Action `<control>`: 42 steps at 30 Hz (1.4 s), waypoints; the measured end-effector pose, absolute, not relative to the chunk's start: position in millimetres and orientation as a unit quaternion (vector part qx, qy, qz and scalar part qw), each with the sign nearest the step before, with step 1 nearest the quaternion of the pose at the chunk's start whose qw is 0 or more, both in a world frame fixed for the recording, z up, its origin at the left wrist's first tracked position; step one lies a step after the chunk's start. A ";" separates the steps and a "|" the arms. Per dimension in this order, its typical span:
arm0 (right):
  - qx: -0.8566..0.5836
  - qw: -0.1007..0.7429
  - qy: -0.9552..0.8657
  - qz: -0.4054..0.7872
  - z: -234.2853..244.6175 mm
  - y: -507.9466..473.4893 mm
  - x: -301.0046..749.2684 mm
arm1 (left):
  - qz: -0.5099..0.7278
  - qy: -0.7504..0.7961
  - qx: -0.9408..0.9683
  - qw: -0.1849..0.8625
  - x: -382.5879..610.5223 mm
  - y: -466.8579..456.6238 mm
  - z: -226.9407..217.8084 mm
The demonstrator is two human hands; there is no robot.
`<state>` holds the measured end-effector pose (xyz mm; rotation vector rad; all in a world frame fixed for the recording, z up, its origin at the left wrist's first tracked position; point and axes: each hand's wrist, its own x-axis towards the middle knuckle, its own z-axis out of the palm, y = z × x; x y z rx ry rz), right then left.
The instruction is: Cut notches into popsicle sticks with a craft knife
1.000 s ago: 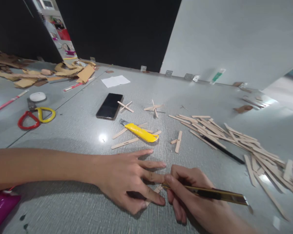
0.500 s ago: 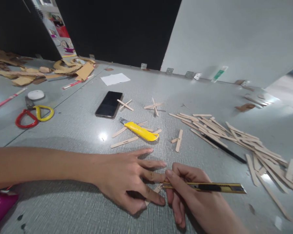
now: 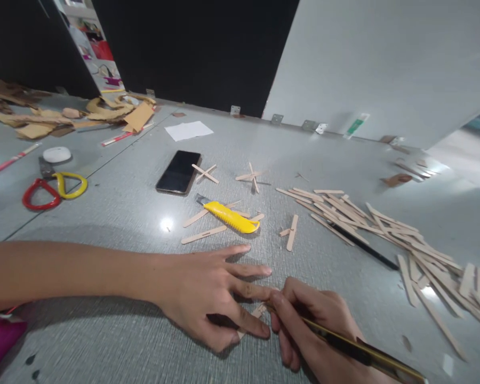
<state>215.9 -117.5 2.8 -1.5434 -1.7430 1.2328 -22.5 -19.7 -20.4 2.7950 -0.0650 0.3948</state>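
My left hand (image 3: pixel 210 293) lies palm down on the grey table with its fingers spread. Its thumb and index finger rest on a small wooden craft stick (image 3: pixel 259 310), most of which they cover. Closed around a slim gold-and-black craft knife (image 3: pixel 360 350) is my right hand (image 3: pixel 314 320); the knife's tip end is at the stick, partly behind the fingers. The two hands touch or nearly touch at the fingertips. Beyond the left hand, a yellow utility knife (image 3: pixel 232 217) with its blade showing lies across several craft sticks (image 3: pixel 204 234).
Craft sticks crossed in pairs (image 3: pixel 205 173) lie near a phone (image 3: pixel 178 172). To the right is a heap of loose sticks (image 3: pixel 404 234) with a black rod (image 3: pixel 368 248). Scissors (image 3: pixel 60 186), a white mouse (image 3: pixel 57 154) and torn cardboard (image 3: pixel 56 120) are on the left.
The craft knife has swung in my right hand: its rear end now points lower, toward the bottom right. My left hand stays nearly still on the stick.
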 end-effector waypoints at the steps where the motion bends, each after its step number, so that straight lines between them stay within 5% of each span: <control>1: -0.567 0.246 -0.642 0.454 2.3 -117.3 216.1 | 0.133 -0.022 0.978 0.159 -22.6 -19.7 -20.7; 9: -0.515 0.224 -0.761 0.325 -3.7 -116.2 225.6 | 0.141 -0.023 0.978 0.152 -22.3 -19.0 -21.7; 25: -0.494 0.111 -0.767 0.394 7.9 -104.1 237.4 | 0.156 -0.010 0.976 0.154 -21.8 -22.4 -20.6; 42: -0.511 0.186 -0.697 0.467 2.9 -102.9 230.6 | 0.141 -0.014 0.974 0.178 -22.8 -22.1 -21.0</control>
